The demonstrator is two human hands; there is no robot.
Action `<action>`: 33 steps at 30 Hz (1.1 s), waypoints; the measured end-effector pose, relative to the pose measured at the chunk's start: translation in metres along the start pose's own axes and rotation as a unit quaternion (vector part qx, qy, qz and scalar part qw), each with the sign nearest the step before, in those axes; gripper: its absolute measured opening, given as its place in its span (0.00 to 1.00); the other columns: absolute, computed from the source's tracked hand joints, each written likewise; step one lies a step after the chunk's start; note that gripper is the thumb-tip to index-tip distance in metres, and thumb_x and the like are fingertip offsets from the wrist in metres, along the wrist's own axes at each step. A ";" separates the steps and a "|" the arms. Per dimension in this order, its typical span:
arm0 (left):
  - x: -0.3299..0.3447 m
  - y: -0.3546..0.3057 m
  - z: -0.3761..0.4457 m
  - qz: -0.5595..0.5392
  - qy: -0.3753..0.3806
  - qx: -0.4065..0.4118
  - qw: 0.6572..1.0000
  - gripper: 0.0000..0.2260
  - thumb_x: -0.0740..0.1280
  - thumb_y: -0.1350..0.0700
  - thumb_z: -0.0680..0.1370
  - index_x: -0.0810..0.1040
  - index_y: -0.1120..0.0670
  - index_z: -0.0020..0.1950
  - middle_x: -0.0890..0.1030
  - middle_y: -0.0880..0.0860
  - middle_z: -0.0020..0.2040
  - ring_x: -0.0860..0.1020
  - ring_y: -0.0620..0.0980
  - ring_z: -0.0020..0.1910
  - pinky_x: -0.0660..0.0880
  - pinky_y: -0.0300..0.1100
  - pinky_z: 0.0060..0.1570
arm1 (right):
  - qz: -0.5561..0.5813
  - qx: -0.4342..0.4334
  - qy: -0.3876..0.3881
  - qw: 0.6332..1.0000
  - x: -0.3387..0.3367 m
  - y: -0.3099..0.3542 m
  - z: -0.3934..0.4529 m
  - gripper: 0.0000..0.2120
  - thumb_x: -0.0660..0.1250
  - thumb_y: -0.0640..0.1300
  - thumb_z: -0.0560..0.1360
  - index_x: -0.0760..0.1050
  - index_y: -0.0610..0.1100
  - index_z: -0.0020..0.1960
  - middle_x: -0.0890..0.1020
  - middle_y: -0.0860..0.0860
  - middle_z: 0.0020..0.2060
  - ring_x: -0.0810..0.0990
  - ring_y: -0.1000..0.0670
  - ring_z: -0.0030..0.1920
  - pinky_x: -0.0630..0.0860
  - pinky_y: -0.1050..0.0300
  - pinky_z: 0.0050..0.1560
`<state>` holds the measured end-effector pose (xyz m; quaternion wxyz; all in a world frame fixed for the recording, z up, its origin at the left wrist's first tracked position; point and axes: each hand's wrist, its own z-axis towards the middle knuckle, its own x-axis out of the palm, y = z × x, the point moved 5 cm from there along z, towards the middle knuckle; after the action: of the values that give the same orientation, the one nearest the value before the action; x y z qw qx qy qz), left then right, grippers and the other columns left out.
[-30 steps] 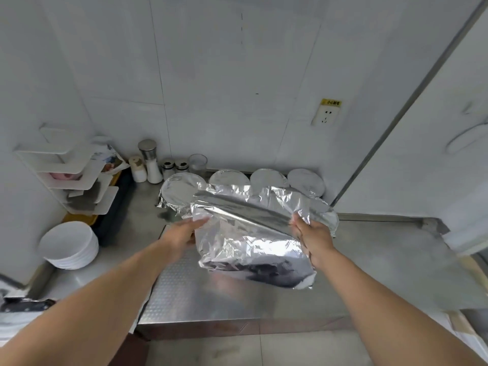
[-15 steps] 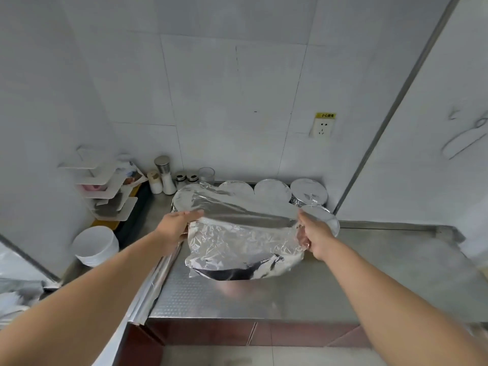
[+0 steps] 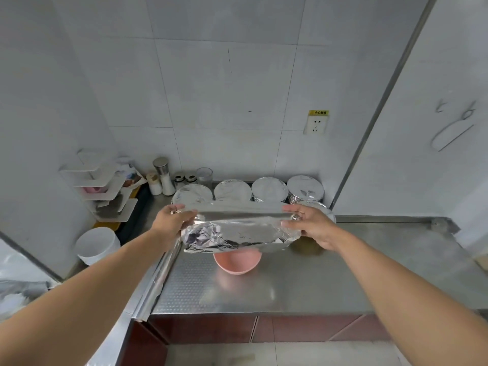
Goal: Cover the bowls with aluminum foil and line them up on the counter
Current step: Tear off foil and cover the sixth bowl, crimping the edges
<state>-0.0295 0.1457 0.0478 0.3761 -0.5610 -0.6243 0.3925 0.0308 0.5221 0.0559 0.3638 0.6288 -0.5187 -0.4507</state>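
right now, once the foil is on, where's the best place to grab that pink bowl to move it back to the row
Grip the pink bowl by its rim at the two opposite sides, one of the hands coming from the left and one from the right. It sits upright with walls flaring outward, and the foil sheet hangs over its far part, so the sides are probably easiest to reach.

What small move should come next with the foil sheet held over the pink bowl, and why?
Probably lower the foil sheet straight down onto the pink bowl. The left hand and right hand pinch its two ends, and it hangs stretched just above the bowl, whose rim shows uncovered below its front edge. Four covered bowls already stand along the wall.
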 end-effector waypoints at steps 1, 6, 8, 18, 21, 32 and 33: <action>-0.002 -0.001 0.002 0.003 -0.008 0.004 1.000 0.18 0.77 0.63 0.75 0.76 0.55 0.62 0.85 0.57 0.47 0.81 0.49 0.39 0.78 0.45 0.48 | -0.015 0.004 0.015 1.000 0.000 -0.001 -0.001 0.24 0.80 0.38 0.69 0.80 0.53 0.61 0.83 0.52 0.54 0.80 0.53 0.57 0.77 0.57 0.54; -0.004 -0.006 0.001 0.058 0.023 0.012 0.998 0.16 0.79 0.55 0.71 0.85 0.61 0.55 0.81 0.54 0.39 0.74 0.48 0.36 0.73 0.44 0.46 | -0.095 -0.005 -0.035 0.995 -0.007 -0.004 0.001 0.22 0.85 0.51 0.62 0.84 0.55 0.54 0.85 0.42 0.48 0.83 0.46 0.51 0.77 0.48 0.58; -0.009 -0.009 0.001 0.084 0.047 0.011 0.995 0.24 0.82 0.48 0.63 0.86 0.61 0.52 0.79 0.55 0.35 0.71 0.49 0.36 0.70 0.45 0.45 | -0.097 -0.005 -0.057 0.994 -0.007 -0.001 -0.001 0.19 0.84 0.51 0.64 0.84 0.54 0.52 0.86 0.39 0.49 0.86 0.44 0.51 0.79 0.47 0.60; -0.013 -0.009 0.001 0.175 0.062 -0.010 0.983 0.22 0.81 0.51 0.65 0.85 0.64 0.51 0.86 0.54 0.39 0.77 0.46 0.33 0.78 0.36 0.35 | -0.049 0.020 -0.061 0.997 0.003 0.001 -0.005 0.28 0.78 0.67 0.60 0.86 0.48 0.51 0.88 0.55 0.48 0.83 0.54 0.57 0.74 0.54 0.64; -0.021 0.006 0.010 0.180 0.023 -0.020 0.983 0.30 0.81 0.40 0.62 0.85 0.64 0.50 0.81 0.53 0.32 0.73 0.47 0.32 0.73 0.40 0.38 | 0.002 0.031 -0.081 0.996 0.010 -0.010 -0.004 0.27 0.75 0.66 0.65 0.86 0.45 0.52 0.85 0.48 0.44 0.81 0.51 0.47 0.77 0.52 0.57; -0.017 0.115 0.011 0.111 0.159 -0.203 0.960 0.23 0.82 0.47 0.67 0.83 0.59 0.54 0.83 0.54 0.47 0.82 0.51 0.46 0.79 0.41 0.48 | 0.034 0.181 -0.157 0.970 0.045 -0.081 -0.004 0.19 0.70 0.63 0.74 0.82 0.48 0.51 0.85 0.46 0.37 0.74 0.51 0.32 0.68 0.59 0.34; -0.019 0.121 0.010 0.106 0.131 -0.203 0.965 0.19 0.82 0.51 0.67 0.83 0.61 0.49 0.83 0.55 0.41 0.80 0.50 0.37 0.78 0.37 0.37 | 0.039 0.201 -0.134 0.970 0.048 -0.089 -0.005 0.22 0.73 0.65 0.70 0.81 0.48 0.51 0.85 0.48 0.41 0.78 0.51 0.37 0.72 0.57 0.38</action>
<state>0.0122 0.1337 -0.0669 0.2890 -0.7349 -0.5734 0.2181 0.0674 0.4923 -0.0337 0.1742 0.6024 -0.6669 -0.4025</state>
